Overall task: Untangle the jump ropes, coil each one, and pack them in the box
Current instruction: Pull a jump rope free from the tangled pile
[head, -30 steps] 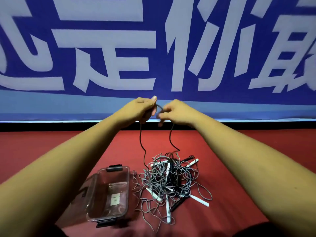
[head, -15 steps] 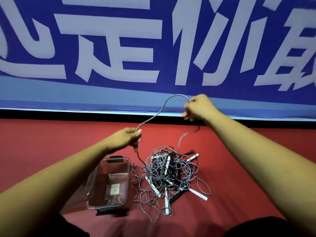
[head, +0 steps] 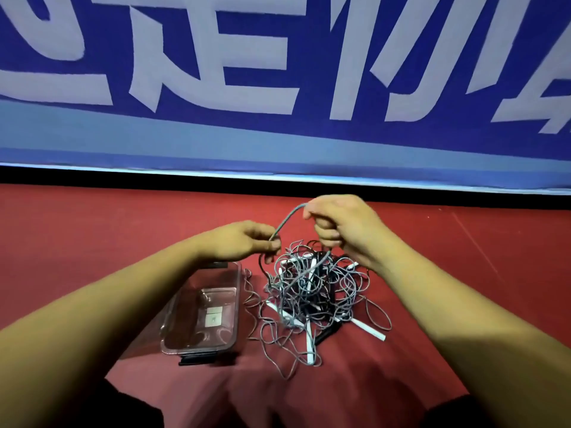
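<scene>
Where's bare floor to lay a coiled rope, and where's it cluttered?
Free: red floor right of the tangled pile of grey jump ropes, past the right forearm; also beyond the left forearm, up to the blue banner. Crowded: the gap between the clear plastic box and the pile, filled with loose loops.

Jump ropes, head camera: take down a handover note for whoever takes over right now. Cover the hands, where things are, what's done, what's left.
Left hand: pinches a gray rope above the tangle.
Right hand: grips the same rope farther along, higher up.
Tangle: ropes heaped on the red floor, right of the box.
Box: clear, open, no rope inside.
Done: nothing coiled or packed.
Left: free each rope, coil it, pack it.
</scene>
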A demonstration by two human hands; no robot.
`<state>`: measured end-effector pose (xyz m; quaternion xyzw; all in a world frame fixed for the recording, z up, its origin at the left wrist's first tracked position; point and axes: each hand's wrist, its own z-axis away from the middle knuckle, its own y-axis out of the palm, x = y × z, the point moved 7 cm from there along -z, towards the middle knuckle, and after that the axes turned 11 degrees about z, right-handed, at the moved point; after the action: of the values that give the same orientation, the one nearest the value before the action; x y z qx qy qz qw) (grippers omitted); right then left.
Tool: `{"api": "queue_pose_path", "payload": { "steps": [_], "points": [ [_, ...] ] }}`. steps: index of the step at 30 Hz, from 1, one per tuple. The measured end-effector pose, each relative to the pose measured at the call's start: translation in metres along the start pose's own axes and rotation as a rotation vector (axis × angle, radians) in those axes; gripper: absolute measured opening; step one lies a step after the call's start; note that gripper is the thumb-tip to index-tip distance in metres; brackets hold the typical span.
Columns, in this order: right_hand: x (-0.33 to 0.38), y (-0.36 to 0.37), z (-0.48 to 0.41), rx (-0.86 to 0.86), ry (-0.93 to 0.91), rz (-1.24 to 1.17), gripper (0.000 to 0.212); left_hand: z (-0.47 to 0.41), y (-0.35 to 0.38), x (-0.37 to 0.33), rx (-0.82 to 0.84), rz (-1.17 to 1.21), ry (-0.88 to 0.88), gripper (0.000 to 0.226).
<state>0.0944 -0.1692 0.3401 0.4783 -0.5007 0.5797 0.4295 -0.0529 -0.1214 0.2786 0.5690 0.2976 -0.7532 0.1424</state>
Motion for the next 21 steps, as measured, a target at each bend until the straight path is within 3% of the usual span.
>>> {"api": "queue_pose_path", "payload": {
  "steps": [3,4,6,8,11,14,16,18,21],
  "points": [
    [0.01,-0.044,-0.013,-0.266,-0.06,-0.307,0.02,-0.007,0.009,0.062,0.125,-0.314,-0.206,0.023],
    [0.009,-0.06,-0.017,-0.353,-0.067,-0.267,0.021,-0.009,0.006,0.075,0.124,-0.391,-0.238,0.024],
    [0.0,-0.087,-0.018,-0.473,-0.067,0.159,0.025,-0.013,-0.002,0.069,0.028,-0.244,-0.204,0.023],
    [-0.019,-0.091,-0.019,-0.396,-0.008,0.679,0.03,-0.015,-0.014,0.037,-0.16,0.129,-0.094,0.023],
    [-0.049,-0.075,-0.02,-0.158,0.112,0.872,0.043,-0.014,-0.023,-0.017,-0.283,0.307,0.05,0.027],
    [-0.049,-0.053,-0.023,-0.121,0.111,0.758,0.055,-0.01,-0.008,-0.03,-0.197,0.201,0.006,0.026],
    [-0.046,-0.034,-0.024,-0.105,0.071,0.589,0.04,-0.008,0.011,-0.023,-0.096,0.142,-0.105,0.025],
    [-0.052,-0.011,-0.021,0.037,0.071,0.401,0.035,-0.009,0.029,-0.019,0.014,0.116,-0.157,0.026],
    [-0.056,0.007,-0.017,0.22,0.054,0.336,0.024,-0.011,0.035,-0.019,0.053,0.124,-0.151,0.032]
  ]
}}
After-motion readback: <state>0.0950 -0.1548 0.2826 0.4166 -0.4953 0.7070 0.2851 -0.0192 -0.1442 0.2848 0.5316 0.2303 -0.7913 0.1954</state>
